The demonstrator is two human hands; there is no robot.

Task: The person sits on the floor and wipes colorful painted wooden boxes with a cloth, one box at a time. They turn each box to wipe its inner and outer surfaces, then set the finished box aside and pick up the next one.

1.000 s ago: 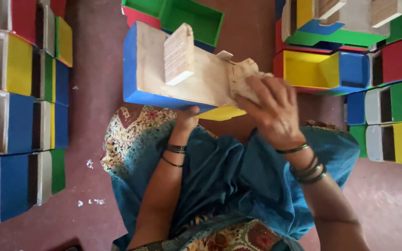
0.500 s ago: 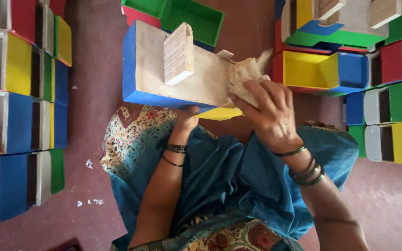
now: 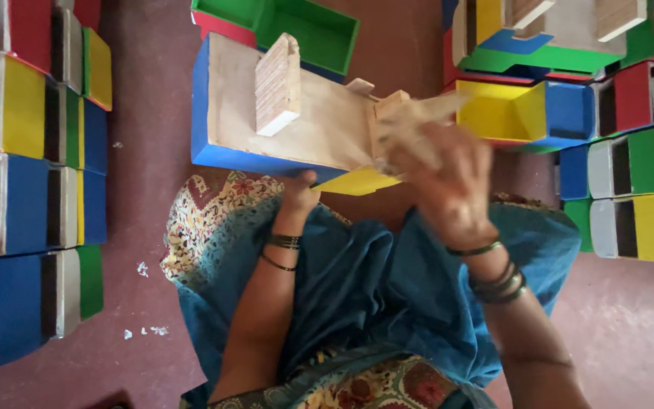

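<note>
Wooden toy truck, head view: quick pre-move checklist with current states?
1. Left hand supports wooden toy truck at its lower blue edge: ok.
2. Right hand at the truck's cab end: ok, but motion-blurred.
3. What the right-hand grip holds (pale, paper-like piece): cannot tell.
4. Ridged wooden block seated on the unpainted face: ok; whether it is fixed: cannot tell.
5. Truck rests over the lap, blue cloth beneath: ok.
6. Clearance from green tray behind: cannot tell.
</note>
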